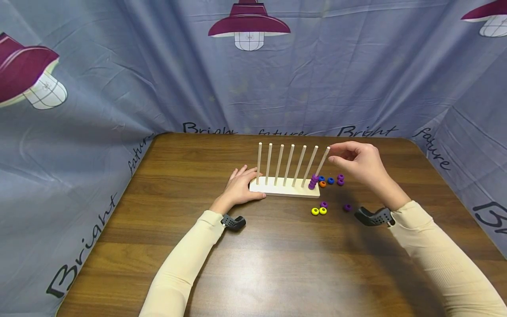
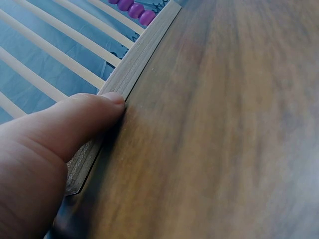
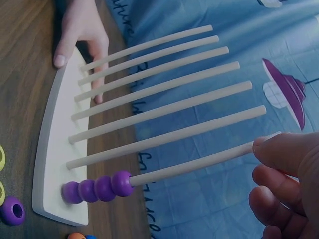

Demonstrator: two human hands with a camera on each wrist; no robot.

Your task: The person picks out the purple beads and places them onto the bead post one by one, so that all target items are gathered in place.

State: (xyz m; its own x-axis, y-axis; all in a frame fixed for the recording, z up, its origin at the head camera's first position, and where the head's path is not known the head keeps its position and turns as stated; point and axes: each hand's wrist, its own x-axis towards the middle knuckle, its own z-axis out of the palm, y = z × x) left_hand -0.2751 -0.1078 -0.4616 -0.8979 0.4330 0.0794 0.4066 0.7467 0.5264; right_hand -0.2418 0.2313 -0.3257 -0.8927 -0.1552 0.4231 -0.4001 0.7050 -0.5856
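A pale wooden peg stand (image 1: 283, 190) with a row of upright pegs rests on the table. My left hand (image 1: 239, 187) holds its left end, thumb along the front edge and fingers behind, and the thumb (image 2: 107, 102) presses the base in the left wrist view. Several purple beads (image 3: 102, 189) are stacked at the bottom of the rightmost peg (image 3: 199, 163). Beside that peg's top is my right hand (image 1: 358, 163), its thumb and forefinger parted and no bead visible between them. In the right wrist view its thumb (image 3: 279, 149) overlaps the peg tip.
Loose beads lie right of the stand: blue (image 1: 330, 181), orange (image 1: 322, 184) and purple (image 1: 340, 182). Nearer the front are two yellow beads (image 1: 315, 211) with a purple one (image 1: 324, 204), and another purple bead (image 1: 347, 208) further right. Printed curtains (image 1: 253, 88) surround the wooden table (image 1: 277, 264).
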